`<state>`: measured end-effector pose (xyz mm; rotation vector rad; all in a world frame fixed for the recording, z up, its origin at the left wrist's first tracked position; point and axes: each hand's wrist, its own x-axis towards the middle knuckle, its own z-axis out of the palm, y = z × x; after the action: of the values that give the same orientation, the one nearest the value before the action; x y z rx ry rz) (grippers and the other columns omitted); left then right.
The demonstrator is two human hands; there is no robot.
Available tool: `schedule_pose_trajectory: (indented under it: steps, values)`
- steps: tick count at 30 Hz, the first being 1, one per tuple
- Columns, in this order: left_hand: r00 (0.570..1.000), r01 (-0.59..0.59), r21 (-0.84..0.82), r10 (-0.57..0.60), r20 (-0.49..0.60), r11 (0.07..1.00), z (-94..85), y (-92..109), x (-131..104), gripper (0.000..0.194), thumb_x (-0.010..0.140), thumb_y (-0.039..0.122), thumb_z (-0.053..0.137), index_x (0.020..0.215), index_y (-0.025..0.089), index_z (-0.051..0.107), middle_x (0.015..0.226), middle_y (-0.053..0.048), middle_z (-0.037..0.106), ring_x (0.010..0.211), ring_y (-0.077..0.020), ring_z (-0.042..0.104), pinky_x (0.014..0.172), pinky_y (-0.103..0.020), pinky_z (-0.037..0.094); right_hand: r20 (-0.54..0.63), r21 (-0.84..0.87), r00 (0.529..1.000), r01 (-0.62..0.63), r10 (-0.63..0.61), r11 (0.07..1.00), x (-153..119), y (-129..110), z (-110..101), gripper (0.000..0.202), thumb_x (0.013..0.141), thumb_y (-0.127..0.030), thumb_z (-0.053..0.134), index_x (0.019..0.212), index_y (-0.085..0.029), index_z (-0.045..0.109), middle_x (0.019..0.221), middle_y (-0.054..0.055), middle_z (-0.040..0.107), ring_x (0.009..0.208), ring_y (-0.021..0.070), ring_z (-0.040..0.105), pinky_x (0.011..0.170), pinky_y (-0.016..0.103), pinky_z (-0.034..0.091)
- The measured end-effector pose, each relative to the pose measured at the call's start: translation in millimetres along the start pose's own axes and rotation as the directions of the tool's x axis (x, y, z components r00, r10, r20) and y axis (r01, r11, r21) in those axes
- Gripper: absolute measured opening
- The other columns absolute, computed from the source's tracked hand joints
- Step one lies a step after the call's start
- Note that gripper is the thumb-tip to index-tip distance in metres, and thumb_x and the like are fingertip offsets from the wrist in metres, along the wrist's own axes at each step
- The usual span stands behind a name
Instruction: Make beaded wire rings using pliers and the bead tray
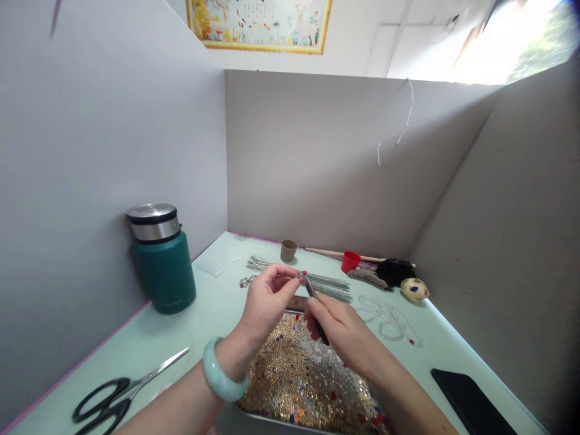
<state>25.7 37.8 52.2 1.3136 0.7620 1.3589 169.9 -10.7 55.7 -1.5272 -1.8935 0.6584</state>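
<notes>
Over a metal tray (296,304) full of gold and silver beads, my two hands meet. My left hand (269,296), a jade-green bangle (212,368) on its wrist, pinches a small beaded piece between thumb and fingertips. A red bead (304,273) shows at those fingertips; the rest of the piece is too small to make out. Closed around dark-handled pliers (311,288), my right hand (338,320) holds their jaws up against the red bead. Behind my hands lies a bundle of thin metal wires (333,287). Left of it is a small beaded item (246,281).
A green flask (165,272) stands at left, with black-handled scissors (129,389) nearer. At the back are a brown cup (289,251), a red cup (350,261) and a wooden stick (324,251). Clear tubing (389,323) and a black phone-like slab (471,402) lie at right. Grey partitions surround the table.
</notes>
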Motion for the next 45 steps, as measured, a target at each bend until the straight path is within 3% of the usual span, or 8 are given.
schedule_pose_trajectory:
  steps: [9,18,25,33,45]
  values:
    - [0.973,-0.230,0.205,0.226,0.046,0.951,-4.7,-10.4,1.3,0.006,0.080,0.018,0.057,0.084,0.018,0.061,0.097,-0.007,0.065,0.090,-0.0181,0.062,0.084,-0.034,0.049,0.028,-0.033,1.000,-0.010,0.011,0.999,-1.5,1.5,-7.4,0.043,0.097,-0.041,0.028,0.068,-0.021,0.053,0.059,0.000,0.061,0.056,0.0151,0.056,0.054,0.027,0.038]
    - [0.911,-0.411,0.382,0.389,0.136,0.828,-4.8,-4.1,-3.0,0.015,0.082,0.011,0.050,0.081,0.020,0.062,0.098,-0.007,0.063,0.095,-0.0185,0.059,0.084,-0.034,0.049,0.045,-0.007,0.998,-0.035,0.036,0.999,-0.5,-1.7,-8.2,0.042,0.096,-0.040,0.030,0.066,-0.020,0.051,0.059,0.000,0.060,0.055,0.0142,0.056,0.052,0.026,0.037]
    - [0.961,-0.275,0.222,0.258,0.104,0.936,-5.2,-8.3,-0.4,0.010,0.081,0.013,0.052,0.083,0.019,0.060,0.100,-0.008,0.063,0.094,-0.0185,0.061,0.087,-0.036,0.049,0.124,0.107,0.992,-0.044,0.030,0.993,-2.7,-1.9,-12.3,0.045,0.097,-0.039,0.028,0.066,-0.019,0.053,0.060,0.001,0.061,0.055,0.0128,0.055,0.053,0.025,0.039]
    - [0.949,-0.314,0.263,0.291,0.125,0.912,-6.3,-13.3,2.2,0.007,0.082,0.014,0.053,0.084,0.017,0.060,0.100,-0.008,0.064,0.093,-0.0181,0.061,0.086,-0.037,0.051,0.037,-0.066,0.997,-0.060,0.063,0.996,-0.4,-2.9,-9.5,0.042,0.096,-0.040,0.029,0.065,-0.020,0.048,0.057,0.001,0.057,0.054,0.0139,0.052,0.051,0.026,0.031]
    - [0.961,-0.273,0.237,0.252,0.114,0.932,-5.1,-14.0,1.3,0.006,0.081,0.016,0.056,0.087,0.016,0.058,0.099,-0.009,0.064,0.091,-0.0186,0.063,0.085,-0.039,0.052,0.005,-0.041,0.998,-0.069,0.070,0.997,0.0,-4.7,-5.2,0.042,0.096,-0.040,0.029,0.063,-0.020,0.044,0.048,-0.002,0.051,0.049,0.0134,0.048,0.051,0.027,0.030]
